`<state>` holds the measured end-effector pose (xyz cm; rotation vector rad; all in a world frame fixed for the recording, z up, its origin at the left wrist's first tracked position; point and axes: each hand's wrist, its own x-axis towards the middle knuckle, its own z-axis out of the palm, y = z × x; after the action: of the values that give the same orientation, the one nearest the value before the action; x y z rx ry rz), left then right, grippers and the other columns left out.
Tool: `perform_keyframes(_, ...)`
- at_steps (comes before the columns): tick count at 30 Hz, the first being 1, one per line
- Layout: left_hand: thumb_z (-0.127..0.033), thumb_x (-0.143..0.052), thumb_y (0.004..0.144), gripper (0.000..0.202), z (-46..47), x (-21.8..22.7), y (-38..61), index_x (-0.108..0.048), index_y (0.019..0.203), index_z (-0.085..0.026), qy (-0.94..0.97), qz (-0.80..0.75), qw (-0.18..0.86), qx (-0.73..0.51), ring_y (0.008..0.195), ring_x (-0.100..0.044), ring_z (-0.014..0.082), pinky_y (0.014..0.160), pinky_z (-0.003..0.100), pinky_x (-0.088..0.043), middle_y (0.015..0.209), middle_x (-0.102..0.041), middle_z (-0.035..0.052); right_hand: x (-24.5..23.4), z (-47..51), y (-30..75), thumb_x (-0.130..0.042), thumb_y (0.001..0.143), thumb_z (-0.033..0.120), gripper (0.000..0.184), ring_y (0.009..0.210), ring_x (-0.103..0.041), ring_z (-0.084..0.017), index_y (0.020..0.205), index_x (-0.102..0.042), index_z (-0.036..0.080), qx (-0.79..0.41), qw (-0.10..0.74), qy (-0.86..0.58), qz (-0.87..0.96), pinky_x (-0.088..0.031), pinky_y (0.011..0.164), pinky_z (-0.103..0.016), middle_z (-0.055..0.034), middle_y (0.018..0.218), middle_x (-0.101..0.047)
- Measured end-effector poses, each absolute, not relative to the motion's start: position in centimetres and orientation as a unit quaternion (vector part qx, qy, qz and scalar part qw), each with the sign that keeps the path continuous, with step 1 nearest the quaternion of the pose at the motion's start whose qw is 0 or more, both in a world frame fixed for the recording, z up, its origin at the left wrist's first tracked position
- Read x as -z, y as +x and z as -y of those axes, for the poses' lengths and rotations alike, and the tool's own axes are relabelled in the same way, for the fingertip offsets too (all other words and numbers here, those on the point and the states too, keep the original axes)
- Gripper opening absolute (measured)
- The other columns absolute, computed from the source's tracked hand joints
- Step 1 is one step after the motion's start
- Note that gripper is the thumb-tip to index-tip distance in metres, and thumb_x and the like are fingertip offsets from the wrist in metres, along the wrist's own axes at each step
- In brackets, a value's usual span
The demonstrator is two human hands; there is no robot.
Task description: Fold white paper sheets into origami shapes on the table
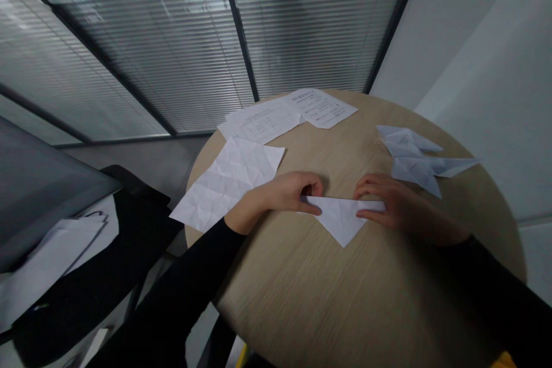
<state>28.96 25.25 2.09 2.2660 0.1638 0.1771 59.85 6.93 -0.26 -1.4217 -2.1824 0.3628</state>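
A folded sheet of white paper [342, 223] lies over the middle of the round table, its pointed corner toward me and a straight folded strip along its far edge. My left hand [297, 191] grips the left end of that strip between thumb and curled fingers. At the opposite end, my right hand [383, 201] pinches the paper the same way, thumb on the near side. Part of each end is hidden by the fingers. Left of my left hand rests a creased, unfolded sheet [235, 175]. Beyond my right hand sits a folded paper figure [414, 156] with several points.
Printed sheets [293, 112] overlap at the far edge of the wooden table [293, 287]. A dark chair [99, 264] holding a stack of papers [64, 247] stands at the left. Behind are glass panels with blinds [172, 40] and a pale wall [487, 57].
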Motion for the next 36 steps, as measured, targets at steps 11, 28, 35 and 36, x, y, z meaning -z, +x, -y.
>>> perform_keyframes(11, -0.038, -0.101, 0.09, 0.049, -25.4, -1.9, 29.1, -0.077, 0.129, -0.019, 0.867, -0.065, 0.487, -0.088, 0.081, -0.062, 0.015, 0.075, 0.029, -0.049, 0.097, -0.071, 0.0006, 0.5, -7.1, 59.5, -0.08, 0.106, 0.031, 0.009, 0.098, -0.078, -0.029, 0.1, -0.073, 0.028, -0.156, 0.288, -0.525, 0.785, -0.061, 0.093, -0.048, -0.0066, 0.104, -0.083)
perform_keyframes(28, -0.039, -0.083, 0.109, 0.022, -25.4, -2.8, 29.0, -0.087, 0.116, -0.019, 0.89, -0.037, 0.426, -0.156, 0.082, -0.068, 0.0157, 0.074, 0.028, -0.051, 0.097, -0.077, 0.0061, -0.4, -6.8, 59.0, -0.075, 0.109, 0.024, 0.006, 0.097, -0.08, -0.029, 0.11, -0.076, 0.03, -0.077, 0.34, -0.539, 0.767, -0.065, 0.089, -0.046, -0.0052, 0.104, -0.082)
perform_keyframes(35, -0.036, -0.065, 0.121, 0.025, -25.2, -3.1, 29.1, -0.083, 0.112, -0.021, 0.932, -0.025, 0.2, -0.301, 0.101, -0.078, 0.0204, 0.093, 0.035, -0.059, 0.109, -0.083, 0.009, -1.0, -6.6, 59.2, -0.076, 0.11, 0.015, 0.024, 0.097, -0.082, -0.029, 0.128, -0.081, 0.031, 0.14, 0.369, -0.493, 0.776, -0.063, 0.093, -0.049, -0.0045, 0.111, -0.089)
perform_keyframes(36, -0.036, -0.064, 0.122, 0.026, -25.1, -3.1, 29.0, -0.082, 0.113, -0.021, 0.934, -0.025, 0.164, -0.315, 0.101, -0.079, 0.0204, 0.093, 0.035, -0.059, 0.11, -0.084, 0.0089, -1.2, -6.5, 59.2, -0.077, 0.109, 0.013, 0.025, 0.096, -0.082, -0.029, 0.127, -0.081, 0.031, 0.162, 0.37, -0.488, 0.774, -0.063, 0.092, -0.049, -0.0044, 0.109, -0.089)
